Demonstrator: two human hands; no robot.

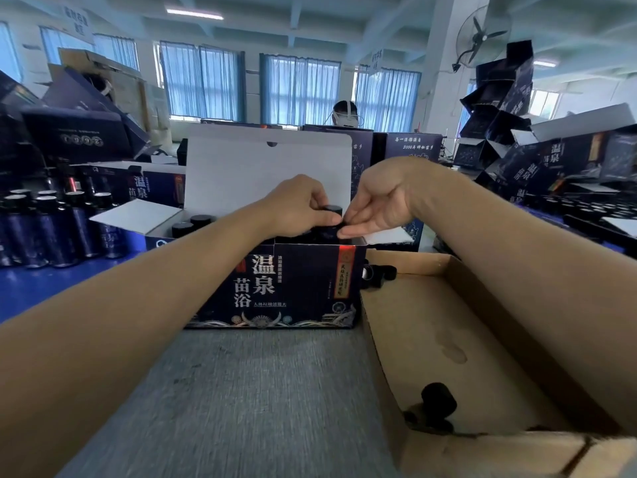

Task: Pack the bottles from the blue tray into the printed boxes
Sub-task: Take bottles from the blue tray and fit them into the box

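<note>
A dark blue printed box (286, 288) stands open in front of me, its white lid (265, 174) upright. Black-capped bottles (191, 225) stand inside at its left end. My left hand (298, 207) curls its fingers round the black cap of a bottle (332, 211) at the box's right end. My right hand (375, 205) pinches a small black piece by that cap with its fingertips. More dark blue bottles (51, 229) stand on the blue tray (44, 284) to the left.
A brown cardboard carton (465, 339) at my right holds loose black caps (437, 401). Grey cloth (248, 401) covers the table in front. Stacks of printed boxes (551, 160) rise at both sides. A person with a headset (346, 115) sits beyond the boxes.
</note>
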